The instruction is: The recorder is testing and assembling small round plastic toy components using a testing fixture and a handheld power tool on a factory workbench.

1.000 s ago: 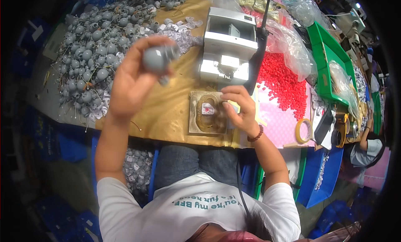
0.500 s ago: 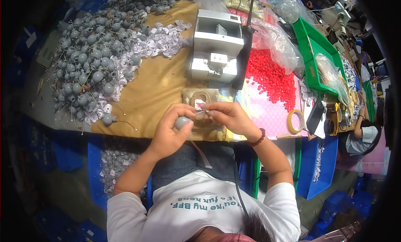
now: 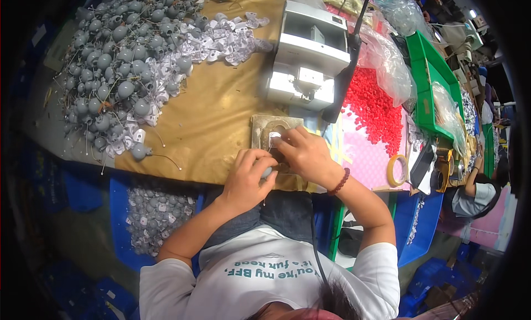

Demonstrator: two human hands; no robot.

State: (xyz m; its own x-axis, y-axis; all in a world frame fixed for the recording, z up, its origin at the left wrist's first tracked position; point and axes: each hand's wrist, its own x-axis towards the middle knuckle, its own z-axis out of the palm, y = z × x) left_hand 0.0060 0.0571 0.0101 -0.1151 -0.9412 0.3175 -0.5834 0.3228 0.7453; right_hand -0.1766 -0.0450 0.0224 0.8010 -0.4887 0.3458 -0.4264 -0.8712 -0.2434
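My left hand [image 3: 248,179] is closed around a grey ball-shaped part [image 3: 266,173], of which only a little shows between the fingers. Against it, over a square block fixture [image 3: 260,124] with an oval hollow, my right hand [image 3: 305,158] has its fingers bent down. Close to those right fingertips a small white piece [image 3: 274,136] lies in the hollow. What the right fingers grip is hidden under them. Left of the hands, a loose grey ball with a wire [image 3: 140,151] rests near the table edge.
Many grey balls with wires [image 3: 126,89] and small white plastic pieces [image 3: 229,41] pile up on the left. A white machine [image 3: 307,57] stands behind the fixture. Red parts [image 3: 371,113], a tape roll [image 3: 396,171] and a green tray [image 3: 418,79] lie right. A co-worker [image 3: 474,195] sits farther right.
My right hand has turned over and its fingers now bend down over the fixture. The left fingers have closed further over the grey ball. The whole view has shifted slightly.
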